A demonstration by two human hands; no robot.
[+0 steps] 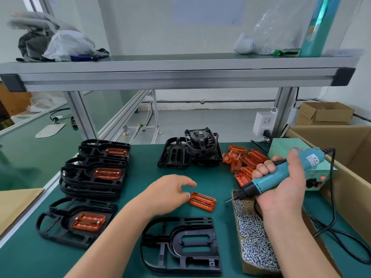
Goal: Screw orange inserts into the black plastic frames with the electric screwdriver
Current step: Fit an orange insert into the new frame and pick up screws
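Note:
An empty black frame (160, 245) lies flat on the green mat in front of me. Just beyond it a single orange insert (202, 202) rests on the mat. My left hand (166, 194) hovers at the insert's left end, thumb tip touching its edge, the other fingers loosely curved above it. My right hand (281, 189) grips the teal electric screwdriver (281, 174), held slanted with its bit pointing down-left over the far corner of the screw tray (240, 237).
Frames with inserts fitted are stacked at the left (94, 175), one nearer me (76, 221). Bare frames (188, 152) and loose orange inserts (244, 161) lie at the back. The screwdriver's power box (315, 177), cord and cardboard boxes (351, 177) fill the right.

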